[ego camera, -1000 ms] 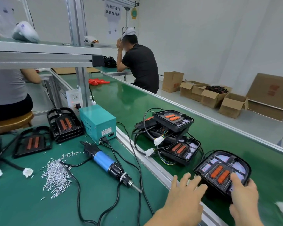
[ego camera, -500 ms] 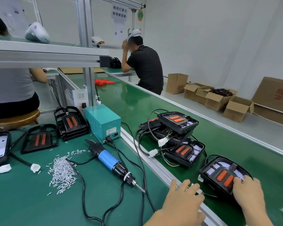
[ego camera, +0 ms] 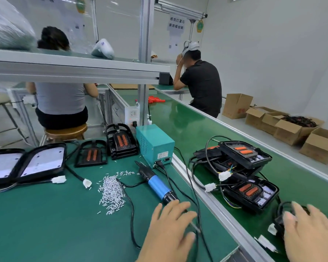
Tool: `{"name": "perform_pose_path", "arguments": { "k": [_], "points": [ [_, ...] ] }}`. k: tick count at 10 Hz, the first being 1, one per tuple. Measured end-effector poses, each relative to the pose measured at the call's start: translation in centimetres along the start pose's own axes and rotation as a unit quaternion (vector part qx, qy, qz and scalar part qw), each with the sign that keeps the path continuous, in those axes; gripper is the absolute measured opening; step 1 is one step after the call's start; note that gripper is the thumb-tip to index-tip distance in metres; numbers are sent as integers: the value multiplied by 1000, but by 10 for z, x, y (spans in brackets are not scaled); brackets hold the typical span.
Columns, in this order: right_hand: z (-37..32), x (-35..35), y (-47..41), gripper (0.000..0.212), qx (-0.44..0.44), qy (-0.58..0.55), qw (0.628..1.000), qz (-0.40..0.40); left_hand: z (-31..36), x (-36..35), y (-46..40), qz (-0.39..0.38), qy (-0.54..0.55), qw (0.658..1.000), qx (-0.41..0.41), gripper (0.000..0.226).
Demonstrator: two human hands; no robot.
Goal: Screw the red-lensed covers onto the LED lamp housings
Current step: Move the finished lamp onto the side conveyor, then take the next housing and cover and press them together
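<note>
Counts: 2 hands in view, left hand (ego camera: 170, 227) & right hand (ego camera: 309, 235). 2 white-backed lamp housings (ego camera: 44, 163) at far left. 2 lots of red-lensed covers (ego camera: 91, 155), one flat, one stacked. 1 teal box (ego camera: 155, 144). 1 electric screwdriver (ego camera: 157, 183). 1 heap of screws (ego camera: 112, 193), too many to count. Approx 3 wired lamp units (ego camera: 251, 193) visible on conveyor. Approx 5 cardboard boxes (ego camera: 237, 105) by wall. 2 other people.

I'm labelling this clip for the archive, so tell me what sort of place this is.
Most likely a small factory assembly line for lamps. A green conveyor belt carries wired lamp housings, and the bench holds an electric screwdriver beside a pile of screws. Other workers sit at stations further along.
</note>
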State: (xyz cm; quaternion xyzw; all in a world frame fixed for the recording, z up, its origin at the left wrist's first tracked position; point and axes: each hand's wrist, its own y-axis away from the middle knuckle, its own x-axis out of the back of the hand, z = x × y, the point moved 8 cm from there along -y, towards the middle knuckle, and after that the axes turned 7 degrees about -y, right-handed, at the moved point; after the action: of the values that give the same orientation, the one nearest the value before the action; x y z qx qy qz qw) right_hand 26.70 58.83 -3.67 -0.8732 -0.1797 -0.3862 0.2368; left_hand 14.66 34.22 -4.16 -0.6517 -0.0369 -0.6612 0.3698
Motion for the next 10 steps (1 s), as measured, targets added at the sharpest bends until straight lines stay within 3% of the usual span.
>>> {"name": "perform_pose_path", "arguments": {
  "k": [1,3,4,5,6,7,8,9,10],
  "points": [
    [-58,-35,29,44,74,79,992,-70,-52,9,27,-20,88,990,109,43],
    [-170,-120,116,45,225,110,936,-247,-114,54,89,100,62,976,185,28],
    [-229,-131,163,43,358,45,903,-232,-144,65,122,122,38,962,240,37],
    [-259,-143,199,24,427,13,879,-212,-165,80,149,151,21,946,287,32],
    [-277,-169,226,73,456,15,852,-256,-188,86,175,142,-7,930,339,34],
    [-292,-183,240,89,478,26,844,-242,-206,82,192,90,-16,920,381,38],
    [-298,-197,259,91,513,42,809,-283,-218,79,204,83,-41,916,390,39],
    [-301,-207,267,92,518,17,808,-280,-223,75,205,17,-76,920,383,35],
    [-309,-215,262,79,510,9,818,-264,-229,74,208,43,-57,932,356,39]
  ]
}}
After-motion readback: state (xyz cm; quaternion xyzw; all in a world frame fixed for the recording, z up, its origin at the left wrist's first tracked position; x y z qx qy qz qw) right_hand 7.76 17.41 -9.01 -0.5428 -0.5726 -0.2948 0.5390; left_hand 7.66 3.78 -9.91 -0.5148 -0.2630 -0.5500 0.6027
